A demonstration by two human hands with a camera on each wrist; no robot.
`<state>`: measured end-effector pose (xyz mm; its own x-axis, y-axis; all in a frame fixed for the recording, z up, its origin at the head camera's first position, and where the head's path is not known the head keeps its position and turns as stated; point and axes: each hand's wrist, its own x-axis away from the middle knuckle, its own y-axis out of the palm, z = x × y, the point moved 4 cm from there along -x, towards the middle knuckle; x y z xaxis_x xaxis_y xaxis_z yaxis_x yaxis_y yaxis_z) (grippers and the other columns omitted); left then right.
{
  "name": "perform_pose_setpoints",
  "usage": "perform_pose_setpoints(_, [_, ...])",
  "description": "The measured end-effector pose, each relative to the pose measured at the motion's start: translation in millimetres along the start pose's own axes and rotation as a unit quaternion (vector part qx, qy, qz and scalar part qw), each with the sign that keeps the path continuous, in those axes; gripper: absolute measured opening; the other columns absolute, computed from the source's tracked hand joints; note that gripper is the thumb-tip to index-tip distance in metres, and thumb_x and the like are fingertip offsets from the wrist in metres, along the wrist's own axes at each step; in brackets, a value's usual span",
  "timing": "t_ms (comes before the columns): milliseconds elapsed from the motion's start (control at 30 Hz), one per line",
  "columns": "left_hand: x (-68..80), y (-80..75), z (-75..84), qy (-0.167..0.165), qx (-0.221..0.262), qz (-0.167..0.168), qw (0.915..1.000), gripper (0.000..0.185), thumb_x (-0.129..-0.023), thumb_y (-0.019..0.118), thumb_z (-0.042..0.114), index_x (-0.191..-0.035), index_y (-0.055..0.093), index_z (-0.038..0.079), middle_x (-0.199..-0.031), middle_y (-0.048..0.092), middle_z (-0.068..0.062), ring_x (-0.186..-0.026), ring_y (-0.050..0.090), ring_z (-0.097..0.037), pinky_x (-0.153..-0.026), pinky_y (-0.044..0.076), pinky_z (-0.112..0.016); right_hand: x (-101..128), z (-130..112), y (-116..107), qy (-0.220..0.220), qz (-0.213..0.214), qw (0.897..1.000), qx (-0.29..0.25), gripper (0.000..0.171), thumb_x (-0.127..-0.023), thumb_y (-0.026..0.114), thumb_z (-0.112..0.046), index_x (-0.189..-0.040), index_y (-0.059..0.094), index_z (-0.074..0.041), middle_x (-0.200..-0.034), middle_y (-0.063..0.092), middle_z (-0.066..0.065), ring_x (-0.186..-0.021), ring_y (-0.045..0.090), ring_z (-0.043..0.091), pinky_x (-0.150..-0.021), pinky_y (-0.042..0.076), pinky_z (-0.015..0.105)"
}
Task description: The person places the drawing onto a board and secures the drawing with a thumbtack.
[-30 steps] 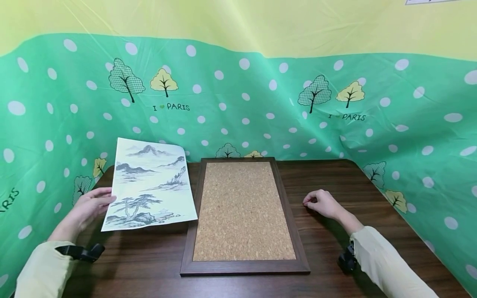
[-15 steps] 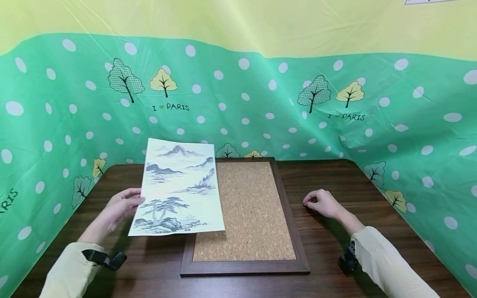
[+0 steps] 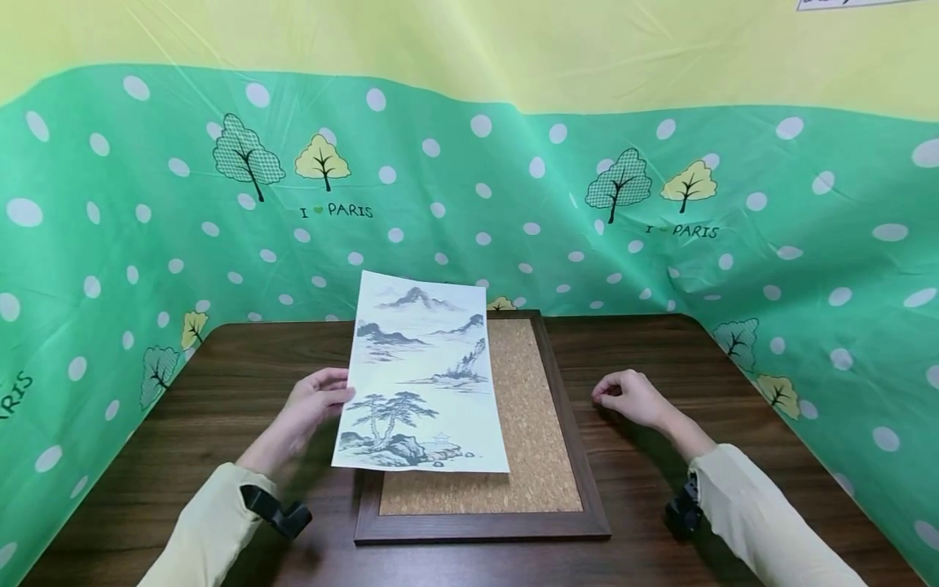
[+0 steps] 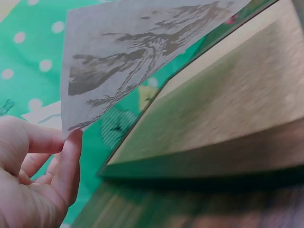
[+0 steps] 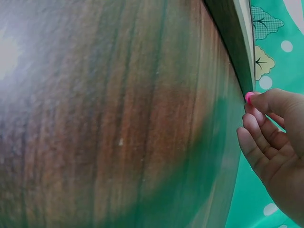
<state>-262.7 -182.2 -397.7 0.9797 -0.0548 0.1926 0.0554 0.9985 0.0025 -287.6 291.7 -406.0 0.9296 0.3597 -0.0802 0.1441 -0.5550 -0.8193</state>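
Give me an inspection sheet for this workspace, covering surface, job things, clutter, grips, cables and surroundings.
Surface: dark brown wood-grain table, glare spot in the right wrist view.
Job's things: white rectangular paper sheet with grey landscape print, held above a brown-framed rectangular cork board and covering part of it in the head view; small pink piece, kind unclear.
Clutter: nothing seen.
Grips: left grip, a bare hand, pinches the sheet's left edge; right grip, also bare, pinches the pink piece right of the board.
Cables: nothing seen.
Surroundings: green and yellow backdrop with white dots and tree prints.
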Motion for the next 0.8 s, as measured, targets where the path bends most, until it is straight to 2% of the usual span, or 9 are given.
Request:
perform_pose_setpoints(233, [-0.3,37.0,-9.4,0.015,0.004,0.001,0.9999,0.035,-0.081,0.059,-0.007,-0.115,0.048,-0.012,-0.084,0.059,-0.003,-0.069,0.058,-0.008,-0.063,0.050,-0.022,-5,-6,-1,-0.017,0.003,1.000,0.008,0.010,-0.081,0.060,0.000,-0.084,0.069,0.000,-0.080,0.067,0.004,-0.072,0.057,0.010,-0.060,0.046,0.023])
perform_pose_setpoints(367, [-1.0,51.5,-15.8,0.013,-0.003,0.007,0.9999,0.034,-0.080,0.059,-0.008,-0.113,0.051,-0.011,-0.084,0.058,-0.004,-0.067,0.057,-0.008,-0.061,0.050,-0.022,-7,-10,1,-0.032,0.002,0.999,0.008,0.010,-0.081,0.059,0.001,-0.084,0.069,0.000,-0.079,0.067,0.004,-0.072,0.057,0.011,-0.060,0.046,0.023])
perform_pose_setpoints(567, [-0.9,63.9,-22.3,0.010,-0.012,0.009,0.9998,0.032,-0.080,0.060,-0.006,-0.110,0.053,-0.009,-0.082,0.056,-0.003,-0.067,0.057,-0.009,-0.060,0.049,-0.023,-7,-12,2,-0.039,0.006,0.999,0.012,0.010,-0.080,0.059,0.002,-0.084,0.069,0.001,-0.079,0.068,0.005,-0.073,0.058,0.013,-0.061,0.046,0.023])
perform_pose_setpoints(800, [-0.6,69.1,-27.7,0.017,-0.024,0.012,0.9995,0.028,-0.079,0.061,-0.007,-0.106,0.055,-0.008,-0.081,0.055,-0.003,-0.067,0.056,-0.009,-0.060,0.048,-0.024,-9,-16,3,-0.039,0.001,0.999,0.010,0.011,-0.081,0.059,0.002,-0.085,0.069,0.001,-0.079,0.067,0.003,-0.074,0.058,0.013,-0.062,0.047,0.024])
